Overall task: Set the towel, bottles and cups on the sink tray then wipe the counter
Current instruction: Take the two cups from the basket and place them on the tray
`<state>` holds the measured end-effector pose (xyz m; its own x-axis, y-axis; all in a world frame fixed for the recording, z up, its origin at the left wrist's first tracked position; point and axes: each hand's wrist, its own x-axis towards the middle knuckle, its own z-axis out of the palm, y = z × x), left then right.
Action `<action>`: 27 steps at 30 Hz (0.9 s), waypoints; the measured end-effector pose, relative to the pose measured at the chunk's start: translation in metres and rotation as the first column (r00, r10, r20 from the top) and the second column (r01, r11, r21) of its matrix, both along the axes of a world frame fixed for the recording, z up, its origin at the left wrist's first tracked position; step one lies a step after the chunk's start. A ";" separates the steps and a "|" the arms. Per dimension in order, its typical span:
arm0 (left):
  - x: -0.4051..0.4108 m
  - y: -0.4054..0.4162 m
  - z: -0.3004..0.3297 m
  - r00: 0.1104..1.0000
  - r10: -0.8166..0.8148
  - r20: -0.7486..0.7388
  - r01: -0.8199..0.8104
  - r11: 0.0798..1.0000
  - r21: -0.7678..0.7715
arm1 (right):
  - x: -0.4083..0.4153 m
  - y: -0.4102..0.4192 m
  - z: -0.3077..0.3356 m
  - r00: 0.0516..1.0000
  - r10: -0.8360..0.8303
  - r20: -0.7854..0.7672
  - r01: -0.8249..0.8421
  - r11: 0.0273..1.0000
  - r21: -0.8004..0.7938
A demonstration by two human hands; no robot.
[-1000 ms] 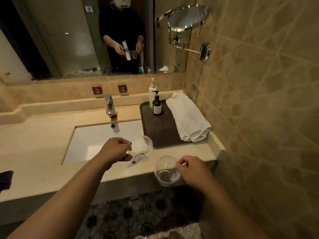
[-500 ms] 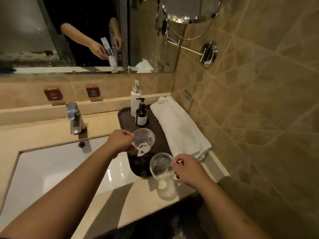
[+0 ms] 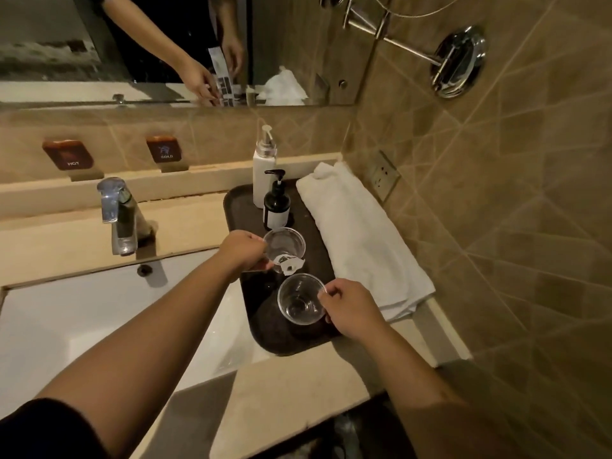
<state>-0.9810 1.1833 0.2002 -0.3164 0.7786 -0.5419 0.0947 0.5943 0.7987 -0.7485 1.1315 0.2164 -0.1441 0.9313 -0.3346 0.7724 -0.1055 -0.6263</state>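
A dark tray (image 3: 243, 207) lies on the counter right of the sink. On its far end stand a white pump bottle (image 3: 263, 177) and a black pump bottle (image 3: 276, 210). A folded white towel (image 3: 361, 240) lies along the tray's right side. My left hand (image 3: 243, 251) grips a clear cup (image 3: 284, 243) together with a small white sachet (image 3: 289, 261), just in front of the black bottle over the tray. My right hand (image 3: 351, 309) holds a second clear cup (image 3: 299, 303) by its rim, low over the tray's near half.
A white sink basin (image 3: 82, 319) and chrome tap (image 3: 119, 217) are to the left. The beige counter (image 3: 291, 392) runs along the front. The tiled wall (image 3: 496, 193) with a socket (image 3: 384, 175) stands close on the right. A mirror (image 3: 165, 44) hangs behind.
Both hands have carried the cups from the counter's front edge forward over the tray. The view has moved in closer and tilted down.
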 end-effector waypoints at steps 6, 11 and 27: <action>0.008 0.012 -0.014 0.994 0.076 0.078 -0.072 0.996 -0.050 | 0.001 0.023 -0.022 1.000 0.020 -0.025 -0.021 0.998 -0.064; 0.019 0.024 -0.020 0.993 0.102 0.058 -0.100 0.994 -0.043 | 0.005 0.039 -0.032 0.999 0.030 -0.033 -0.032 0.997 -0.065; 0.022 0.031 -0.024 0.980 0.134 0.145 -0.130 0.991 -0.032 | 0.009 0.048 -0.042 0.996 0.028 -0.085 -0.038 0.993 -0.115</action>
